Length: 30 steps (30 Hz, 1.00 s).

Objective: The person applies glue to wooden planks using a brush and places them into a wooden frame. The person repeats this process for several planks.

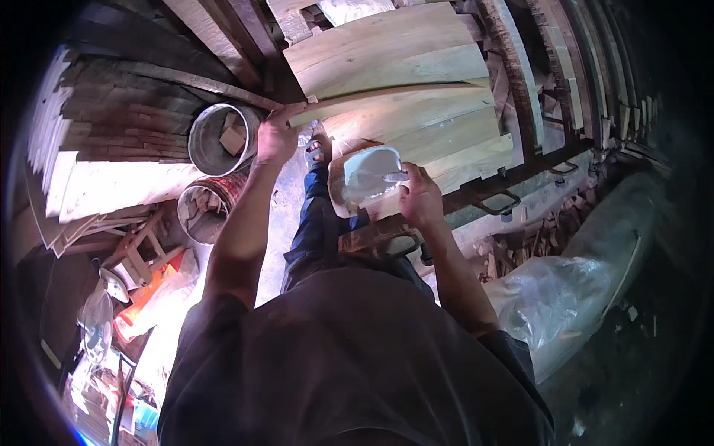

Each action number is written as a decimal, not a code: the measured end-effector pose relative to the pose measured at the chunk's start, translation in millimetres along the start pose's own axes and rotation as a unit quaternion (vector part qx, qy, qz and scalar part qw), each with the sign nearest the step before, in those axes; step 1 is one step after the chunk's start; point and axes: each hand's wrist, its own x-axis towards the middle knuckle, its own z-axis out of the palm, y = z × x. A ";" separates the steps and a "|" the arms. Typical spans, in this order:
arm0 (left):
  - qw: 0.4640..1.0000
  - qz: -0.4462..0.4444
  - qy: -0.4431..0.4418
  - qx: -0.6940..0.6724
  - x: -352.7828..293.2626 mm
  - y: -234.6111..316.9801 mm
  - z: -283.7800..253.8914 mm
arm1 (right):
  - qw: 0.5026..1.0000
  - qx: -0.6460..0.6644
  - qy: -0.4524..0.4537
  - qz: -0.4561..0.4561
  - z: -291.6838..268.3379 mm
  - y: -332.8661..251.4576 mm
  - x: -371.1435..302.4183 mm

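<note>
My left hand (pixel 277 140) is closed around the near-left end of a narrow wooden strip (pixel 387 98). The strip runs to the right across a row of pale wooden boards (pixel 416 63). A brown-rimmed tub (pixel 338 195) with a thick white paste (pixel 372 169) inside sits in front of my body, at the boards' near edge. Over the tub's right side, my right hand (pixel 421 196) grips a small tool with a pale tip (pixel 395 178). The tip is at the paste; the fingers hide the handle, and I cannot tell the tool's exact kind.
Left of my left arm stand two buckets, a grey one (pixel 195 141) and a reddish one (pixel 236 184), with wood offcuts inside. Stacked boards (pixel 111 111) lie farther left. A metal clamp rail (pixel 532 161) with handles crosses at right, near plastic sheeting (pixel 558 297).
</note>
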 end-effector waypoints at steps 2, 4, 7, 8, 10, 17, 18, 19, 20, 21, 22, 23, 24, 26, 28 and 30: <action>0.987 0.113 0.023 0.116 -10.9 -2.0 0.8 | 1.000 -0.012 -0.001 0.000 7.9 6.5 2.0; 0.964 0.168 0.012 0.206 -24.8 0.4 0.4 | 1.000 -0.023 0.005 -0.021 8.7 10.6 3.1; 0.952 0.178 0.019 0.249 -42.0 -12.9 3.3 | 0.992 -0.032 0.015 -0.122 6.4 6.1 1.1; 0.953 0.163 0.025 0.253 -46.2 -11.5 8.0 | 0.986 -0.046 0.013 -0.157 4.8 4.8 -0.4; 0.954 0.152 0.016 0.259 -48.3 -9.6 8.8 | 0.975 -0.034 -0.009 -0.221 7.2 3.3 -2.2; 0.969 0.113 0.008 0.219 -48.3 -20.1 11.9 | 0.970 -0.059 0.007 -0.238 -8.2 -12.6 1.1; 0.973 0.111 0.008 0.202 -47.0 -22.6 11.1 | 0.971 -0.055 0.023 -0.232 -10.8 -16.7 1.2; 0.978 0.094 0.013 0.183 -46.8 -24.0 11.9 | 0.972 -0.070 0.027 -0.225 -10.0 -17.2 1.2; 0.983 0.079 0.018 0.165 -43.7 -14.5 9.4 | 0.972 -0.084 0.032 -0.216 -5.8 -17.0 1.4; 0.987 0.063 0.023 0.147 -40.3 -6.7 7.2 | 0.972 -0.097 0.038 -0.209 -3.2 -17.9 2.3; 0.992 0.037 0.022 0.117 -33.7 -5.1 6.1 | 0.973 -0.115 0.010 -0.198 -2.6 -19.5 3.8; 0.996 0.010 0.023 0.089 -26.2 -6.6 4.0 | 0.973 -0.132 -0.020 -0.188 -1.5 -22.0 4.4; 0.998 -0.019 0.021 0.060 -20.2 -1.0 2.0 | 0.972 -0.148 -0.051 -0.175 1.4 -22.2 3.5; 0.988 -0.106 -0.003 0.110 -3.7 12.0 -2.6 | 0.984 -0.060 0.001 -0.169 12.0 -8.7 12.9; 0.982 -0.150 -0.030 0.106 5.0 10.8 -3.5 | 0.994 0.032 -0.005 -0.101 15.9 0.8 22.5; 0.983 -0.124 -0.043 0.129 8.1 8.9 -4.6 | 0.991 0.118 -0.063 0.028 9.8 15.6 37.8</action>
